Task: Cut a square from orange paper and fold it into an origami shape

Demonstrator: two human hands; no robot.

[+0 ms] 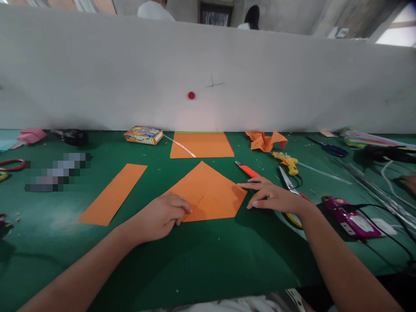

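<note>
A sheet of orange paper (212,184) lies on the green table in front of me, its near left corner folded over and its tip pointing away. My left hand (165,214) is closed at that near left corner, fingers bent and pressed together over the fold. How far the thumb goes under the paper is hidden. At the right corner, my right hand (268,195) has its fingers spread, the index finger touching the paper's edge and nothing held. Just beyond the right hand lies a red utility knife (248,170), and beside it are scissors (287,178), partly covered by the wrist.
An orange strip (112,195) lies left. Behind are a small printed box (144,135), stacked orange sheets (201,145) and crumpled orange paper (266,141). A yellow glue gun (286,162) and a purple corded device (352,219) lie right. A white partition (130,73) closes off the back.
</note>
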